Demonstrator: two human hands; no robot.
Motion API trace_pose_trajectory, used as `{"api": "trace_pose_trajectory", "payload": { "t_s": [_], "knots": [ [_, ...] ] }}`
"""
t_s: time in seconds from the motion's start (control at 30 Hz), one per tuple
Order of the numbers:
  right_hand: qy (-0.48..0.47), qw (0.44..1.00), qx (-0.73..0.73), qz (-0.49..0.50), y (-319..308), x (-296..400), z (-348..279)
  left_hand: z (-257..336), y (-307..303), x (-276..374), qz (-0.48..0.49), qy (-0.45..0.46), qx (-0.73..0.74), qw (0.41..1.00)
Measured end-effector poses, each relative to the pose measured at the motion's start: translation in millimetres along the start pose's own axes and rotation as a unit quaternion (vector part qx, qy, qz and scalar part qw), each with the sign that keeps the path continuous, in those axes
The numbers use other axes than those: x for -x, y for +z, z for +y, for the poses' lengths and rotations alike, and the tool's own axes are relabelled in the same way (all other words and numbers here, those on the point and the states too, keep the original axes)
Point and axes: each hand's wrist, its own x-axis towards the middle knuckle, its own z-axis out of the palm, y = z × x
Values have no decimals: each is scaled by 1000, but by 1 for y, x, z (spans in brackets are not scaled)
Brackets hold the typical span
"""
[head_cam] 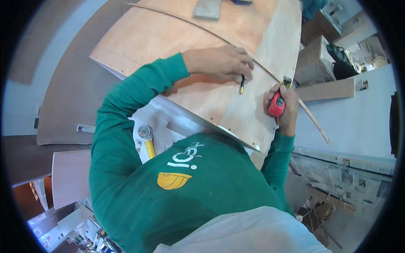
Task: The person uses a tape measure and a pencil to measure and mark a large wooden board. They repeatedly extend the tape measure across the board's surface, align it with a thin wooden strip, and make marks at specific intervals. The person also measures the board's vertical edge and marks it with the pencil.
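A large plywood panel lies before me, with a thin flexible wood strip running across it in a curve and past its right edge. My left hand rests by the strip, and a short dark pencil with a gold-coloured end sticks out from its fingers. Near the panel's right edge, my right hand grips a red tape measure. A little of the yellow blade shows at its mouth, close to the strip. The fingertips of my left hand are partly hidden.
A grey metal block sits on the panel's far part, a dark object beside it. Below the panel's near edge, an angle grinder with a yellow body lies on a pale surface. At the right stands a wooden box with dark bags.
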Motion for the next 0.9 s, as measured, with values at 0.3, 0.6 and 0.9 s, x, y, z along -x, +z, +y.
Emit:
{"api": "trace_pose_trajectory", "payload": {
  "t_s": [0.3,0.6,0.9],
  "knots": [
    [14,1000,12,-12,3,1,-1,-23,-2,28,34,-66,30,997],
    [38,999,37,-6,20,-4,-12,-49,-3,56,82,-116,-23,990],
    [36,980,188,-55,63,-28,-27,-26,-17,53,246,-169,101,949]
  ]
}}
